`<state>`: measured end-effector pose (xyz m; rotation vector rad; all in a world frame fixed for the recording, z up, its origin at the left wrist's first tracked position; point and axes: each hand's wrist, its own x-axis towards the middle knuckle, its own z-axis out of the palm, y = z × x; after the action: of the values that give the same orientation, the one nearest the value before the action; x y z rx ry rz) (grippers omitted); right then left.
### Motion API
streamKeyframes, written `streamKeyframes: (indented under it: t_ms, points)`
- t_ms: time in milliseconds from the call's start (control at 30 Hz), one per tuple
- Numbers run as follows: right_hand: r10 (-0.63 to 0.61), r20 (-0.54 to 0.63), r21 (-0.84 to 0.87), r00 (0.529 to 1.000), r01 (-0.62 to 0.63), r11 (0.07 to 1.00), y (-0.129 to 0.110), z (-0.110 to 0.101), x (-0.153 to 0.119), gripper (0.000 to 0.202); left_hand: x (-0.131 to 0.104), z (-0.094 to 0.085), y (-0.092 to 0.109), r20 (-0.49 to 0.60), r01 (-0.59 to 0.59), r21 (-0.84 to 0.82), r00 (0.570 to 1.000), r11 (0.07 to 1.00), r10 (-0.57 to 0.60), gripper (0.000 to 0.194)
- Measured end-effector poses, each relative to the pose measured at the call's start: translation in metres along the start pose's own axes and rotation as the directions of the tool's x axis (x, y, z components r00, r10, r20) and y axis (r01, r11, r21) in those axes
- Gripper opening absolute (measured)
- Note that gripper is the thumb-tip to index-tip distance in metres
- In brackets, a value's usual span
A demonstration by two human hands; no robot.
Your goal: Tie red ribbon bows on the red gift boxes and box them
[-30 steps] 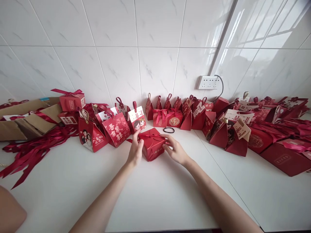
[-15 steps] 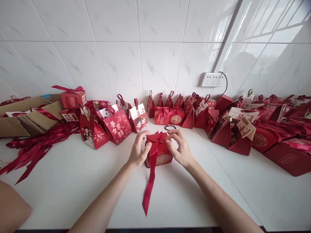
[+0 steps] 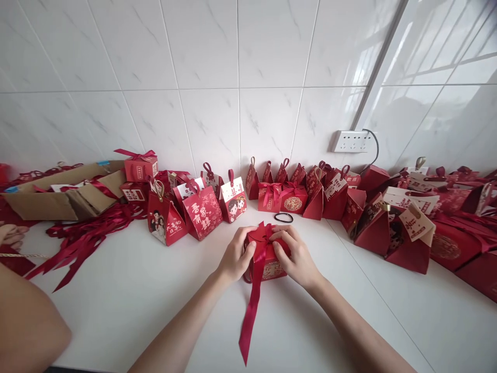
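Note:
A red gift box [image 3: 272,270] stands on the white table in front of me, with a dark red ribbon [image 3: 252,305] over its top and one long tail hanging toward me. My left hand [image 3: 237,254] grips the box's left side, thumb on the front and fingers on the top edge. My right hand [image 3: 295,254] is closed at the top of the box on the right, its fingertips on the ribbon by the knot. A black elastic band [image 3: 283,217] lies just behind the box.
Red gift boxes [image 3: 202,212] line the tiled wall, more crowding the right [image 3: 411,238]. Left are an open cardboard box [image 3: 81,204] and loose ribbons [image 3: 89,233]. Another person's hand [image 3: 11,237] and arm [image 3: 31,321] are at the left edge. A power strip [image 3: 351,141] is on the wall.
The view has shifted left and up, so things appear lower and further right. My hands have closed in on the box and ribbon. Another person's hand has come into view at left.

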<state>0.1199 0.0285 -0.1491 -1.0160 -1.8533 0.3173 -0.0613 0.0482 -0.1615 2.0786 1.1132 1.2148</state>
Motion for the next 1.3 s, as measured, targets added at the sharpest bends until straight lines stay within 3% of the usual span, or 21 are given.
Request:
streamKeyframes:
  t_ms: [1300]
  points:
    - [-0.020,0.035,-0.108,0.999,0.023,0.994,0.0093,-0.0019,-0.0044,0.022,-0.0059,0.0009,0.0066,0.000,0.028,-0.018,1.000,0.999,-0.028,0.037]
